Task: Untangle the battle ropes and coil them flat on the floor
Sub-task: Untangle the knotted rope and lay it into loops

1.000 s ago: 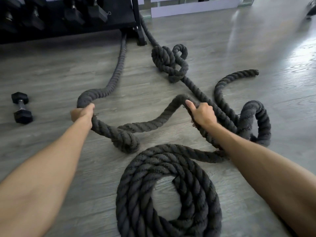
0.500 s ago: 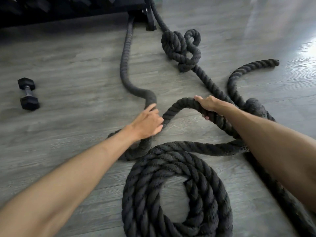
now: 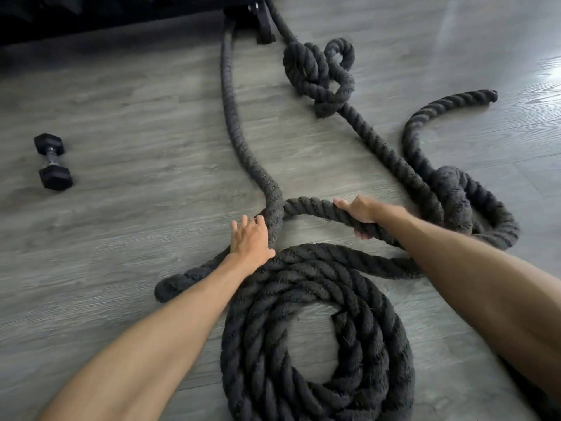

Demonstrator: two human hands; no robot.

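Note:
A thick black battle rope lies on the grey wood floor. Near me it forms a flat coil (image 3: pixel 318 335) of several turns. My left hand (image 3: pixel 250 238) rests against a strand (image 3: pixel 239 141) that runs up to the rack, its fingers on the rope's left side. My right hand (image 3: pixel 361 214) grips a raised arc of rope just above the coil. A big knot (image 3: pixel 318 74) sits farther up, and a looped tangle (image 3: pixel 461 202) lies at the right with a free end (image 3: pixel 482 97).
A small black dumbbell (image 3: pixel 53 161) lies on the floor at the left. A dark rack with a black foot (image 3: pixel 264 22) stands along the top edge, where both rope strands lead.
My left hand has swept right from the far-left bend, bringing its strand in against the coil. My right hand keeps its grip on the arc. The view has tilted down.

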